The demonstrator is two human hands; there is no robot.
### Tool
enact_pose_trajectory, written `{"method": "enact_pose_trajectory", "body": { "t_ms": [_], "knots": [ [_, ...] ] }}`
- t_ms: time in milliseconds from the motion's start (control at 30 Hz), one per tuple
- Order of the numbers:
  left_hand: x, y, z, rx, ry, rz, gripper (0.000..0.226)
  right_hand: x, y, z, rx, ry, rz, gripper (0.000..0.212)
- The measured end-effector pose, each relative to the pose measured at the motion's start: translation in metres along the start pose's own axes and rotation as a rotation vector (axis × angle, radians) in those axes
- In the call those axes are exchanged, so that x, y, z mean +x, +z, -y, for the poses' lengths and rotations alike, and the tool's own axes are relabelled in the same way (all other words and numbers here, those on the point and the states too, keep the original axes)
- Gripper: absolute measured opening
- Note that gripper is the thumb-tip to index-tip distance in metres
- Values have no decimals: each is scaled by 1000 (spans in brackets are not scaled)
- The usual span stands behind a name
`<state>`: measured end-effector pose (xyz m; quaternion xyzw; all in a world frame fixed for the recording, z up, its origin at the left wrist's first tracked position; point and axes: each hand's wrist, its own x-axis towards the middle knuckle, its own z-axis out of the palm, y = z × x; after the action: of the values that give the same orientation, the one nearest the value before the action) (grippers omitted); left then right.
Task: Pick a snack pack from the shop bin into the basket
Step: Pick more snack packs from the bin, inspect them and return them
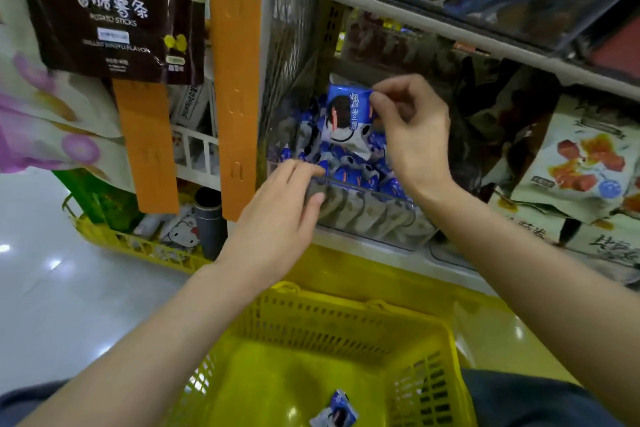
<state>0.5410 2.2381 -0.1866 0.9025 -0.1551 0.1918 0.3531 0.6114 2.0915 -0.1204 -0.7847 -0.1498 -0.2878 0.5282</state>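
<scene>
The pack, blue with a dark biscuit printed on it, is held upright just above the heap of like packs in the clear bin, well above the basket. The right hand pinches its upper right corner between thumb and forefinger; the other fingers are curled loosely behind, the back of the hand faces the camera, and the bare forearm runs in from the lower right over the bin's front. The left hand reaches up from the lower left and holds the bin's front rim, fingers laid over the edge and thumb pressed on the outer wall. The yellow basket sits below the shelf, between the two forearms, with another blue pack lying on its floor. Left of the bin hang orange strips and a brown bag of potato sticks; below them a second yellow basket stands on the floor with goods in it. Pale bags with red fruit pictures lie to the bin's right.
</scene>
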Motion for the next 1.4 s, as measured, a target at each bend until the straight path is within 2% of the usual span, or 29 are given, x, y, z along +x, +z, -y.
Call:
{"method": "enact_pose_trajectory", "body": {
  "t_ms": [100, 167, 300, 400, 500, 600, 667, 767, 800, 867, 967, 1167, 1333, 1400],
  "knots": [
    [-11, 3, -15, -215, -85, -93, 19, -36, -22, 11, 86, 31, 89, 21],
    [-19, 5, -26, -391, -213, -101, 12, -61, -33, 10, 166, 108, 128, 20],
    [-35, 14, -35, -727, -519, -19, 31, -94, -45, -3, 252, 259, 146, 19],
    [-44, 19, -36, -867, -636, 77, 25, -111, -46, -14, 307, 383, 170, 22],
    [-51, 26, -36, -892, -651, 186, 15, -122, -44, -23, 329, 492, 221, 23],
    [-54, 35, -33, -937, -688, 182, 9, -129, -43, -25, 339, 536, 271, 20],
    [-54, 41, -32, -921, -695, 181, 5, -133, -42, -27, 313, 573, 305, 9],
    [-54, 50, -30, -862, -671, 234, 13, -140, -41, -33, 267, 718, 379, 24],
    [-55, 53, -30, -847, -662, 254, 15, -141, -40, -33, 245, 733, 409, 20],
    [-57, 55, -31, -821, -642, 278, 18, -143, -40, -33, 228, 717, 441, 7],
    [-58, 54, -31, -817, -616, 236, 22, -144, -42, -35, 240, 696, 439, 12],
    [-58, 45, -27, -858, -645, 234, 2, -147, -42, -36, 140, 647, 487, 14],
    [-55, 42, -24, -933, -699, 220, 24, -147, -45, -35, 74, 581, 528, 18],
    [-55, 41, -23, -950, -724, 183, 26, -148, -46, -36, 45, 560, 564, 17]
  ]
}}
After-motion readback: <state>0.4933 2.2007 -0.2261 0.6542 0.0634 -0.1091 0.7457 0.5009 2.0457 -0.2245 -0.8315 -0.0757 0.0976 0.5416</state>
